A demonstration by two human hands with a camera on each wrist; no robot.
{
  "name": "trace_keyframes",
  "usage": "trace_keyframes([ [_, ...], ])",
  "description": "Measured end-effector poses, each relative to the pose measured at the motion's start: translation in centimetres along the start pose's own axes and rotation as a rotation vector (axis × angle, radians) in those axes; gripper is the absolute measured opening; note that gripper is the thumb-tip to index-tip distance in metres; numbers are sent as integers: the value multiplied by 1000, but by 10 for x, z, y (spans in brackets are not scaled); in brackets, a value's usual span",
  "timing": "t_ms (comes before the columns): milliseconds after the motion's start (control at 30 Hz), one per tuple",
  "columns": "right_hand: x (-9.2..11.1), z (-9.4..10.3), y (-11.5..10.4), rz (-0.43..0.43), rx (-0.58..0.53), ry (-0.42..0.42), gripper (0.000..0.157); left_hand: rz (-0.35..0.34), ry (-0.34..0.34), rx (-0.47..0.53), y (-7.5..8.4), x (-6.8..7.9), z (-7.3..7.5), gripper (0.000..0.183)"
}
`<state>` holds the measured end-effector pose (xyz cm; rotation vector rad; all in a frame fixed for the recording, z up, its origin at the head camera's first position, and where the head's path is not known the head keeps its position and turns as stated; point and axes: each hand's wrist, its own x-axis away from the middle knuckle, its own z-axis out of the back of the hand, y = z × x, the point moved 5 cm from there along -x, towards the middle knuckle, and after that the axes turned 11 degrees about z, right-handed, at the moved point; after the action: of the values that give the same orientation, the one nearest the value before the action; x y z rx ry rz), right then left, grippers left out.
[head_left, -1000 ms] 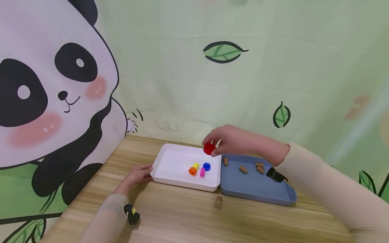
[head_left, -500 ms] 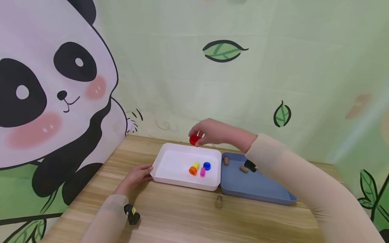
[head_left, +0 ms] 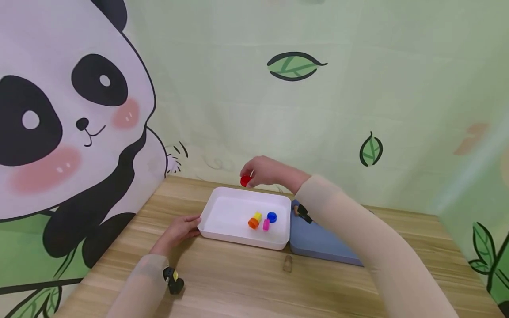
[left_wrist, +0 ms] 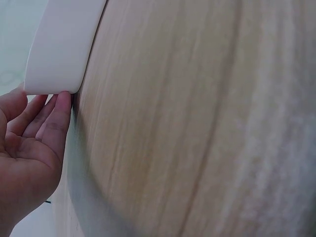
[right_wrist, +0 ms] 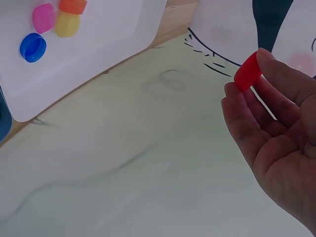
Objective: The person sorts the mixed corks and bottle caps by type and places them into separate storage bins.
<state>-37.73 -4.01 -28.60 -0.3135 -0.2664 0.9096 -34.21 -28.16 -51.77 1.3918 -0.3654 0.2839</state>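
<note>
My right hand (head_left: 262,170) pinches a red bottle cap (head_left: 245,180) between thumb and fingertips, above and behind the far edge of the white tray (head_left: 222,212). Close up in the right wrist view, the red bottle cap (right_wrist: 248,72) is tilted. My left hand (head_left: 180,229) holds the white tray at its left end. In the left wrist view the thumb is at the rim and the fingers (left_wrist: 58,111) are against the end wall. Inside the tray lie a blue cap (head_left: 271,217), an orange cap (head_left: 253,223), a yellow cap (head_left: 258,216) and a pink cap (head_left: 266,225).
A blue-grey tray (head_left: 318,240) adjoins the white tray on the right, partly hidden by my right forearm. One cork (head_left: 296,211) shows in it. Another cork (head_left: 287,263) lies on the wooden table (head_left: 230,282) in front. A panda-printed backdrop (head_left: 238,110) stands close behind.
My right hand has moved left with the red cap, from above the tray's right side to behind its far edge. Its forearm now hides several corks. My left hand has stayed put.
</note>
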Motion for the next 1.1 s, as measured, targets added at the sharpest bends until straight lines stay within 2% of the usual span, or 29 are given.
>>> trace_keyframes([
  [267,-19,-15,20,-34,-62,38,36,22,22,4,-1,-1,0,49],
  [467,-31,-38,32,-49,-76,14,35,23,32,-6,-2,-2,-1,49],
  [700,-37,-63,43,-87,-25,-23,32,27,42,8,-5,-3,1,49],
  [1100,-42,-106,64,-153,-45,-25,31,21,37,7,-2,0,-1,48],
])
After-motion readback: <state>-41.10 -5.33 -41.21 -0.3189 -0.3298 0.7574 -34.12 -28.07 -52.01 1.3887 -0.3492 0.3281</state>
